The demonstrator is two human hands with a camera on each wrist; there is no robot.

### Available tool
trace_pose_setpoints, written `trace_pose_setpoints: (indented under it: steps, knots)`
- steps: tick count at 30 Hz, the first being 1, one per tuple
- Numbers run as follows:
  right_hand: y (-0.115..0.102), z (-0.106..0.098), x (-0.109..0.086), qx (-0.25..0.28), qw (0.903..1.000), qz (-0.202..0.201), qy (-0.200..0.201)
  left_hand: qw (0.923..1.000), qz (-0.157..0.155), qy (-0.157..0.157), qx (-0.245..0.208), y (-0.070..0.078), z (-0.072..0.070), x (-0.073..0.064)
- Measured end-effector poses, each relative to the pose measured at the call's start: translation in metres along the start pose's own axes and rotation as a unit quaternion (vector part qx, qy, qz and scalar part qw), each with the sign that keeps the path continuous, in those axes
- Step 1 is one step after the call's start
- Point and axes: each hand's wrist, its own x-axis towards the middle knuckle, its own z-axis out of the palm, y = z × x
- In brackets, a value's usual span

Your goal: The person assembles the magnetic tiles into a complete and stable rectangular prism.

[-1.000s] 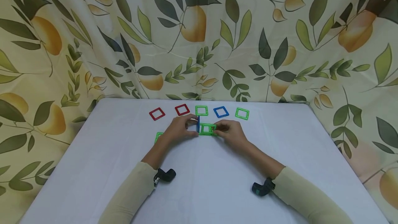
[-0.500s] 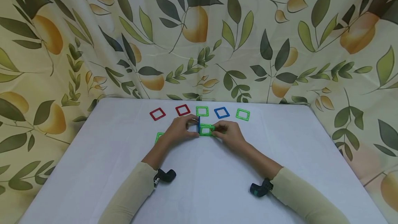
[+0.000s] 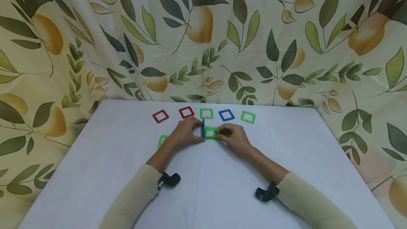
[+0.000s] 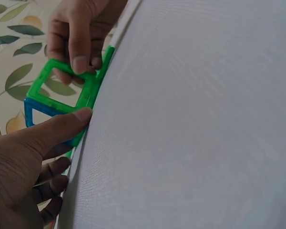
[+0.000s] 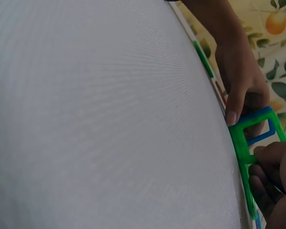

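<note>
In the head view my left hand (image 3: pixel 186 131) grips a blue square magnetic tile (image 3: pixel 203 128) standing on edge, thumb at its near side and fingers at the far side. Beside it, my right hand (image 3: pixel 235 137) pinches an upright green square magnetic tile (image 4: pixel 39 82) between thumb and fingers. The left wrist view shows the blue and green tiles meeting at a corner, with my left thumb at that joint. Under them a second green tile (image 5: pixel 250 195) lies flat on the table, mostly seen edge-on in the wrist views.
Along the back of the white table (image 3: pixel 203 186) lie two red tiles (image 3: pixel 155 119), a green tile (image 3: pixel 206 109), a blue tile (image 3: pixel 229 119) and another green tile (image 3: pixel 249 112). One more green tile (image 3: pixel 159 141) is partly hidden by my left forearm. A patterned curtain (image 3: pixel 127 63) hangs behind.
My right hand has shifted slightly left, bringing the green tile in against the blue one. The left hand stays nearly still, holding the blue tile.
</note>
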Motion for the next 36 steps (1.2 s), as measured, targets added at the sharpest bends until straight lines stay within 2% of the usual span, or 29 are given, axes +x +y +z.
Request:
trace_pose_setpoints:
  steps: [22,36]
  knots:
    - [0.0015,0.0012,0.0006,-0.018,0.9997,-0.014,-0.005,0.9999,0.008,0.013,-0.003,-0.0038,0.0013,0.0018]
    - [0.0,0.0005,-0.0007,-0.013,0.9998,-0.012,-0.001,0.9998,-0.004,0.015,-0.015,-0.0038,0.0023,0.0007]
